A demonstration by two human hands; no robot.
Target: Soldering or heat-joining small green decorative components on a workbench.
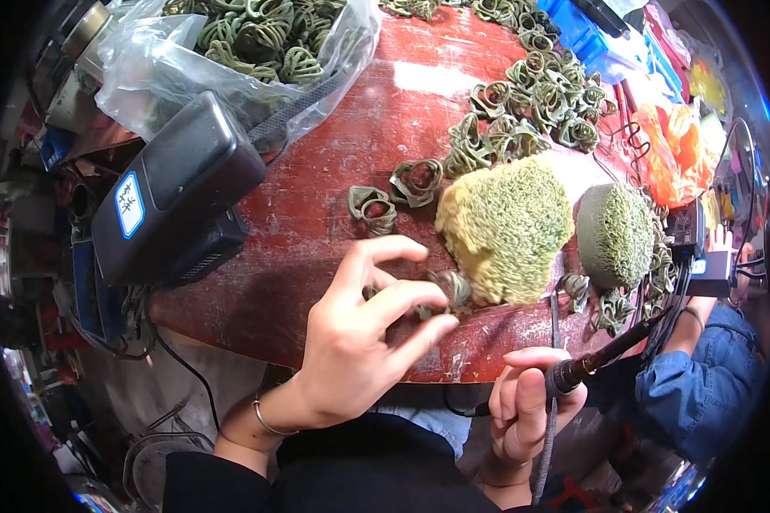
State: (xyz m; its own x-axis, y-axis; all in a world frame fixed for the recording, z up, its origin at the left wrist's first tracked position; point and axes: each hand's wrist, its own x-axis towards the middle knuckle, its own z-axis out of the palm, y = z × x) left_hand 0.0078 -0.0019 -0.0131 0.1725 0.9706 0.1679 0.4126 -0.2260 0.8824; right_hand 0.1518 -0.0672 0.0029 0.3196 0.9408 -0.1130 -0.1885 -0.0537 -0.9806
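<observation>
My left hand (pixel 364 329) is over the front of the red table with its fingers bent and apart. A small grey-green curled, ribbed piece (pixel 453 289) lies at its fingertips, slightly blurred; whether they touch it I cannot tell. My right hand (pixel 530 402), at the table's front edge, is closed around a dark pen-shaped tool (pixel 599 357) like a soldering iron, its thin end angled up to the right. Beyond my left hand, two more curled pieces (pixel 373 208) lie beside a lumpy yellow-green sponge-like block (pixel 509 227). Right of that stands a round green block (pixel 614 235) with a rough face.
A black box-shaped device (pixel 184 188) stands at the left. Behind it, a clear plastic bag (pixel 158 56) holds many curled pieces. More pieces (pixel 543 103) are heaped at the back right, near an orange bag (pixel 672 154). Another person in denim (pixel 701 376) sits at the right.
</observation>
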